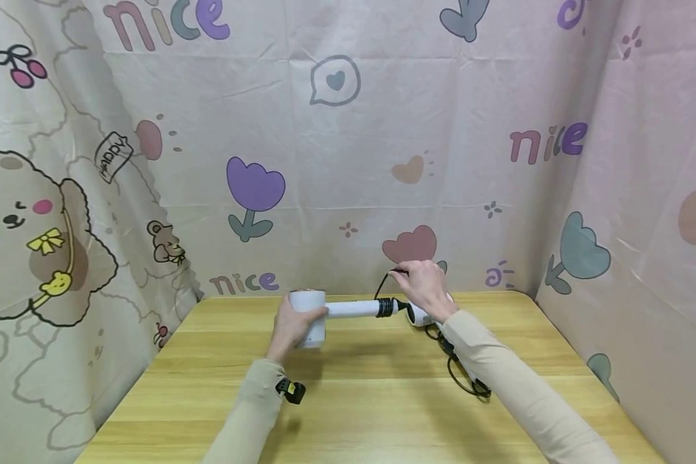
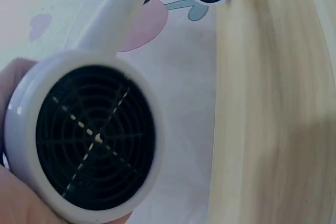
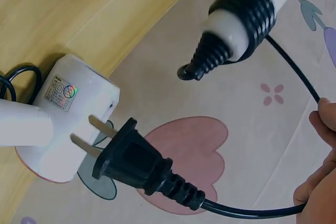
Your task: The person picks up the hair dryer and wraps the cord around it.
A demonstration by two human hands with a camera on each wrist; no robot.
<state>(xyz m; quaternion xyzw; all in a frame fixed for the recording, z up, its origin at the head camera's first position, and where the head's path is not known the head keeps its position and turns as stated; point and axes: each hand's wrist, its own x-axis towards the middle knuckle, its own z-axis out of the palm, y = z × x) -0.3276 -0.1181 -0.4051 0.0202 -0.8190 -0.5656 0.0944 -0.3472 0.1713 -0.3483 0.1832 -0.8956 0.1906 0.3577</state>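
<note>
A white hair dryer [image 1: 350, 309] is held above the table by my left hand [image 1: 289, 327], which grips it round the head. In the left wrist view its round dark grille [image 2: 97, 137] shows. Black cord is wound in several turns [image 3: 247, 17] round the handle's end. From that coil the cord runs to my right hand [image 1: 428, 283], where thumb and fingers pinch it. The two-pin plug [image 3: 134, 156] hangs on the cord beyond the right hand. Behind that hand, a second white hair dryer [image 3: 79, 124] lies on the table, partly hidden by the right forearm in the head view.
The second dryer's black cord [image 1: 461, 380] lies bunched on the wooden table [image 1: 354, 399] beneath the right forearm. A printed curtain [image 1: 348, 161] hangs behind the table and along both sides. A small black device [image 1: 292, 390] is strapped to the left wrist.
</note>
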